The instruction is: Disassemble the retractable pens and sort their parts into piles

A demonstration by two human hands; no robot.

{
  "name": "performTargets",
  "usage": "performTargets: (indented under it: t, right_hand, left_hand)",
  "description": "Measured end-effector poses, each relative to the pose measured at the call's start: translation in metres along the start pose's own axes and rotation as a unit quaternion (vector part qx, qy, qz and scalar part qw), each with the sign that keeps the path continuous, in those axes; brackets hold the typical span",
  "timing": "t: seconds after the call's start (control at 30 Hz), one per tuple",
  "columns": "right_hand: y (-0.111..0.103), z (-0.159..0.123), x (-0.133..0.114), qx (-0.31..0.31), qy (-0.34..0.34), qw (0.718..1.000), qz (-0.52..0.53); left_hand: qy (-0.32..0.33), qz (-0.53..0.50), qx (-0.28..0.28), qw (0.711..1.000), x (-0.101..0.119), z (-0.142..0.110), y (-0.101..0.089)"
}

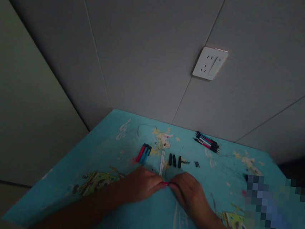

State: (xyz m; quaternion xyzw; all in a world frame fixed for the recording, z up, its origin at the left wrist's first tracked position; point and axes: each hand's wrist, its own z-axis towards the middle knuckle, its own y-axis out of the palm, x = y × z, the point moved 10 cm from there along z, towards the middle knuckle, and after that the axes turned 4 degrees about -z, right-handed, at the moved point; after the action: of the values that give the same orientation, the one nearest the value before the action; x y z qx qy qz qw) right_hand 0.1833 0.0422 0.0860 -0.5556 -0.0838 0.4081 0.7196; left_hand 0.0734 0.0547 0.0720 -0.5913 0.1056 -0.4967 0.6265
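My left hand (146,183) and my right hand (188,191) meet over the near middle of the table. Between their fingertips shows a short stretch of a red pen barrel (165,183), pinched from both ends; the rest of it is hidden by the fingers. Just beyond the hands lie thin white pen refills (162,162). Red and blue pen barrels (143,154) lie side by side to the left. Right of the refills are several black pen parts (174,160), small springs (185,162) and a little group of tiny dark pieces (197,164).
A bundle of whole pens (207,142) lies near the wall at the back right. The table (148,218) has a blue cartoon-print cover. A white wall socket (210,63) is above it. A pixelated bluish object (270,208) is at the right edge.
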Motion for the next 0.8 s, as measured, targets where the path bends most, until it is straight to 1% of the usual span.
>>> performTargets:
  t: [0.1, 0.23, 0.4, 0.53, 0.63, 0.67, 0.8]
  right_hand:
    - [0.001, 0.0, 0.003, 0.005, 0.005, 1.0, 0.001]
    - [0.013, -0.001, 0.007, -0.036, 0.013, 0.999, 0.018]
    - [0.01, -0.001, 0.014, -0.023, 0.057, 0.997, 0.043]
    - [0.017, -0.001, 0.014, -0.059, 0.057, 0.996, 0.044]
    - [0.017, -0.003, 0.02, -0.046, 0.087, 0.993, 0.058]
    - [0.017, -0.003, 0.02, -0.044, 0.088, 0.993, 0.061]
    - [0.019, -0.002, 0.011, -0.065, 0.052, 0.995, 0.059]
  left_hand:
    - [-0.004, -0.007, 0.001, 1.0, -0.001, 0.0, 0.0]
    - [-0.008, -0.019, 0.0, 1.0, -0.001, 0.0, 0.0]
    - [-0.014, -0.002, 0.001, 1.0, 0.0, -0.002, 0.002]
    - [-0.019, 0.013, 0.001, 1.0, -0.001, -0.002, 0.0]
    - [-0.023, 0.025, 0.0, 0.999, -0.003, -0.002, 0.0]
    - [-0.022, 0.026, -0.001, 0.999, -0.003, -0.002, 0.0]
    - [-0.023, 0.019, -0.01, 1.0, -0.003, -0.003, 0.002]
